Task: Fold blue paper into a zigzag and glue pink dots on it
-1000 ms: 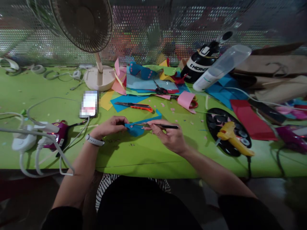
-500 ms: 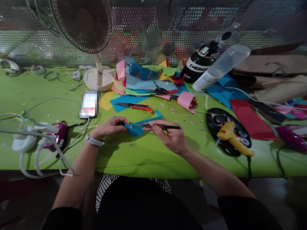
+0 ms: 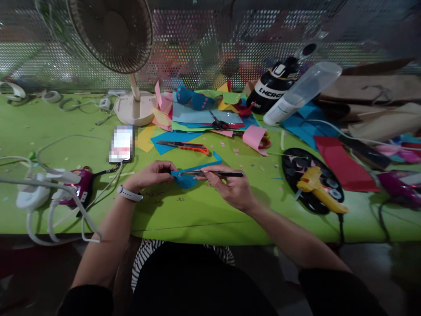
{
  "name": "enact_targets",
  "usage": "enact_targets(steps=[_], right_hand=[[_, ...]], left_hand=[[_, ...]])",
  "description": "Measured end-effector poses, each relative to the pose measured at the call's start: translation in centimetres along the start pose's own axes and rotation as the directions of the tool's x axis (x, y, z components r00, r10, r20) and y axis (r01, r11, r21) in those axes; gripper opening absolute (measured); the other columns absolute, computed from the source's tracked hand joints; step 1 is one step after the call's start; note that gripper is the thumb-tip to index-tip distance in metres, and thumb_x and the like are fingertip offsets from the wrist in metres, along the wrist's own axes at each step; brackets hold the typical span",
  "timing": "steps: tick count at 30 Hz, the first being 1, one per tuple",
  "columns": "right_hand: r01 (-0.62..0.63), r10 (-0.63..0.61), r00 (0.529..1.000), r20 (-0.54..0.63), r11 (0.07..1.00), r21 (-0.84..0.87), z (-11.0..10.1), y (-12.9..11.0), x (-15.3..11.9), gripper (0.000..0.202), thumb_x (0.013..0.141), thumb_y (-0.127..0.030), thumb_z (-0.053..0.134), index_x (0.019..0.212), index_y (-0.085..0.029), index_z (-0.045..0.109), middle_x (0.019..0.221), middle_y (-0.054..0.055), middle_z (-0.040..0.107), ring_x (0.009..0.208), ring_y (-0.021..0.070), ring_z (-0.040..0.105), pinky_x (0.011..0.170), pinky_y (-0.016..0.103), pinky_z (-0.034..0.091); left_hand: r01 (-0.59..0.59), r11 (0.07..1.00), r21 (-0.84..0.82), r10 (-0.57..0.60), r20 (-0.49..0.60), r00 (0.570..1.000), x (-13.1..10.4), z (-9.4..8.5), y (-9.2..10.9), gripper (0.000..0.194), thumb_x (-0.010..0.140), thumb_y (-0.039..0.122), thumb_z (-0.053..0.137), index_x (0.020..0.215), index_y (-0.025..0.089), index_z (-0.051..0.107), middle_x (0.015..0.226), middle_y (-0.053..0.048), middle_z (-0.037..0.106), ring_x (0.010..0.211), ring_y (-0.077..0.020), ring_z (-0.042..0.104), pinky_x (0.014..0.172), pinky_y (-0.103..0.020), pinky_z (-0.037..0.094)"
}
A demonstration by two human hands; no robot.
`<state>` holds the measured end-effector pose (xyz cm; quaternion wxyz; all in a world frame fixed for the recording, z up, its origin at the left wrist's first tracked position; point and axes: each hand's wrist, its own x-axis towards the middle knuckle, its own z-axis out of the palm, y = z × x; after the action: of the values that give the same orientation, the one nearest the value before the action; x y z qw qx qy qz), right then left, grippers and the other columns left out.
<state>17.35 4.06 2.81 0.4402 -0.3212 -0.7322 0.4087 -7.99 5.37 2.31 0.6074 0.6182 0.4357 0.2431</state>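
Note:
My left hand [image 3: 154, 174], with a white wristband, pinches the left end of a cut piece of blue paper [image 3: 187, 181]. A narrow blue strip of it runs up to the right. A tiny pinkish bit sits near its left end. In my right hand [image 3: 232, 186] is a pair of slim black tweezers [image 3: 226, 174], held like a pen. Their tip points left and meets the blue paper by the pinkish bit; whether it grips the bit I cannot tell. Just beyond my hands lies an orange utility knife [image 3: 190, 146], partly over more blue paper.
A black tray [image 3: 289, 175] bears a yellow glue gun [image 3: 317, 188] at right. Behind stand a fan [image 3: 134, 107], stacked coloured paper [image 3: 204, 116], scissors [image 3: 220, 124] and a black bottle [image 3: 268, 90]. At left lie a phone [image 3: 121, 145] and white cables [image 3: 77, 206].
My right hand and the tweezers have shifted slightly left, the tip now nearer the paper's left end. My left hand keeps its place on the blue paper.

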Motion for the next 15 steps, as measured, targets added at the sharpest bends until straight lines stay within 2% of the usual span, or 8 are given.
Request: enact_targets(steps=[8,15], right_hand=[[-0.006,0.011,0.995,-0.095,0.999,0.049,-0.6,0.3,-0.3,0.016,0.090,-0.028,0.060,0.101,-0.019,0.068,0.090,0.004,0.076,0.080,0.0203,0.075,0.062,0.029,0.063],[-0.032,0.039,0.984,-0.175,0.998,0.045,-1.4,0.5,-0.2,0.018,0.090,-0.034,0.062,0.098,-0.019,0.068,0.087,0.005,0.076,0.080,0.0226,0.075,0.060,0.031,0.063]], left_hand=[[-0.003,0.999,0.042,0.003,-0.010,1.000,-0.3,0.2,0.8,0.023,0.074,0.033,0.067,0.089,0.016,0.064,0.081,-0.001,0.063,0.073,-0.0120,0.055,0.067,-0.026,0.042],[0.018,0.996,0.085,-0.014,-0.045,0.999,-0.2,0.2,0.7,0.022,0.074,0.034,0.068,0.085,0.015,0.064,0.076,0.000,0.060,0.068,-0.0109,0.052,0.061,-0.024,0.039]])
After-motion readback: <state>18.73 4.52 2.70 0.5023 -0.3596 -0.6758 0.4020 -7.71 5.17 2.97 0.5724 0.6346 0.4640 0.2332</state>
